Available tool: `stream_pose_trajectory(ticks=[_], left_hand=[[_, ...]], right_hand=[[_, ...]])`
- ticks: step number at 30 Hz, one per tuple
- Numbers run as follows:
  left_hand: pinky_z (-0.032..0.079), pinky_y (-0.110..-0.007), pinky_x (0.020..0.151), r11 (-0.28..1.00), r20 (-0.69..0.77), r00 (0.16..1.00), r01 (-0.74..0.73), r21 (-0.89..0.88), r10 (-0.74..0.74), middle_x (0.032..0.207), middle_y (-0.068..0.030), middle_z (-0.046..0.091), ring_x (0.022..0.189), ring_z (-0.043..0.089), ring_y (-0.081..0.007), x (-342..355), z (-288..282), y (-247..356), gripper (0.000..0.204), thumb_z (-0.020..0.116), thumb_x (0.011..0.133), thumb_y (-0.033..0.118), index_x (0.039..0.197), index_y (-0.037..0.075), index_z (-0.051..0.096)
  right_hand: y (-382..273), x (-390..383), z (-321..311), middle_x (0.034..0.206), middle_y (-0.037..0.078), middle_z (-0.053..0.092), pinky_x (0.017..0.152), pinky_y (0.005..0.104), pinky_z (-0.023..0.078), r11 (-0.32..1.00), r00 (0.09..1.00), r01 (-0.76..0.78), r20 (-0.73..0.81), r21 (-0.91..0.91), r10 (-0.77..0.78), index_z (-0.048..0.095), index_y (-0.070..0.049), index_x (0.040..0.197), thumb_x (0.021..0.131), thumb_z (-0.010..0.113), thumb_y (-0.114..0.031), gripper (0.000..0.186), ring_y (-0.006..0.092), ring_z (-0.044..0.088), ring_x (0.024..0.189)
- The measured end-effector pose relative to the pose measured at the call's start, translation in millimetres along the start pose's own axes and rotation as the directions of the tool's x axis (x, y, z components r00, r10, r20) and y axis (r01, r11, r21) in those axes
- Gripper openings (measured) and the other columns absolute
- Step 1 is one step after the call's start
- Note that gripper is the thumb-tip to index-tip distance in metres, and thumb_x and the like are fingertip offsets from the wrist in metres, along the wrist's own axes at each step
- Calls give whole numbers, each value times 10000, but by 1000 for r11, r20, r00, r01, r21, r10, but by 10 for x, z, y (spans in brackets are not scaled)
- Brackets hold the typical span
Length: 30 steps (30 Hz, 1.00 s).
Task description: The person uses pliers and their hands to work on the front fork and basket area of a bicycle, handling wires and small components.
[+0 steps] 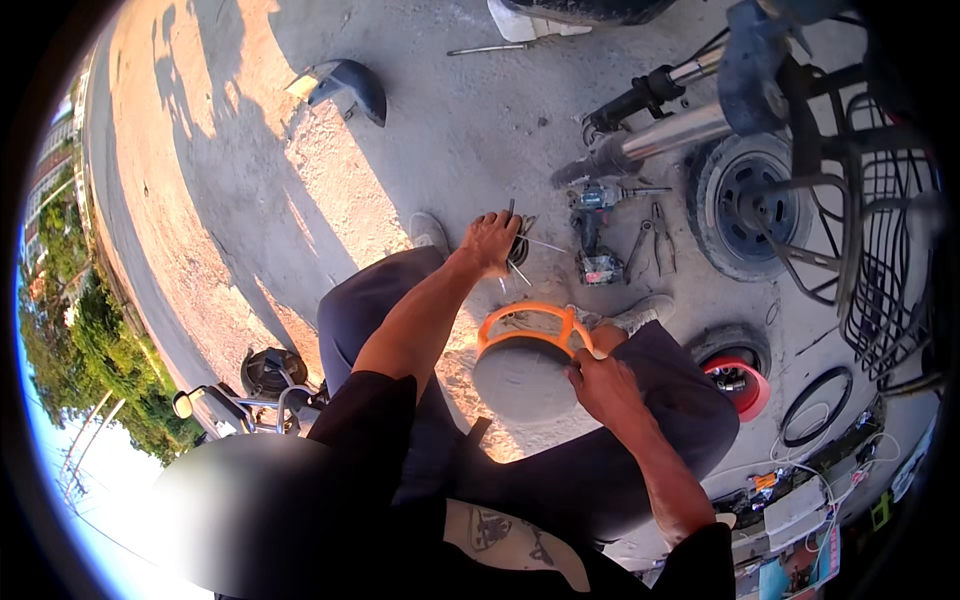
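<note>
1. Two bare hands work apart over dusty concrete.
2. Left hand (490, 240) closes on thin metal rods (520, 250) on the ground.
3. Right hand (600, 385) grips an orange-rimmed round pad (525, 375) between the knees.
4. Cordless drill (595, 235) and pliers (650, 240) lie beside a small wheel (745, 205).

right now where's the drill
In the head view the drill lies on the ground ahead, right of the left hand and left of the pliers.
</note>
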<state>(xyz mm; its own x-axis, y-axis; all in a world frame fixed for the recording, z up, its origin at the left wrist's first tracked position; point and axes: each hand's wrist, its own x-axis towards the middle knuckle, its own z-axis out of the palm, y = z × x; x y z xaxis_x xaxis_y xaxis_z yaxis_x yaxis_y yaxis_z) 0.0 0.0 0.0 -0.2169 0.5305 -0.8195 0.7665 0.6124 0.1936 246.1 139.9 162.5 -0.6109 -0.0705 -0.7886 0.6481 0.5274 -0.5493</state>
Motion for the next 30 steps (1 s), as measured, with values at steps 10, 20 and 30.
stream_pose_trajectory(ticks=[10,20,30], left_hand=[[434,-461,1048,968,-608,791,-93,-232,-70,1485,-233,364,1312,440,-405,1242,641,-526,975,826,659,214,1458,5,307],[468,-505,993,976,-348,912,208,-66,-218,1324,-249,560,1218,559,-396,448,-300,-423,518,632,884,280,1343,68,516],[531,-358,705,927,-892,386,-365,85,234,876,-127,645,784,659,-296,-2547,-413,616,470,694,871,135,1304,66,524]], right_hand=[[33,1290,-268,733,227,679,723,508,521,924,914,248,-245,-292,-323,638,7,897,925,597,-256,268,392,690,774],[-78,980,-420,863,268,682,787,524,514,847,742,144,-510,-512,-435,689,37,901,902,631,-216,260,447,665,857],[195,806,-116,981,248,698,784,497,550,879,719,45,-596,-475,-358,727,18,928,837,605,-100,192,415,681,943]])
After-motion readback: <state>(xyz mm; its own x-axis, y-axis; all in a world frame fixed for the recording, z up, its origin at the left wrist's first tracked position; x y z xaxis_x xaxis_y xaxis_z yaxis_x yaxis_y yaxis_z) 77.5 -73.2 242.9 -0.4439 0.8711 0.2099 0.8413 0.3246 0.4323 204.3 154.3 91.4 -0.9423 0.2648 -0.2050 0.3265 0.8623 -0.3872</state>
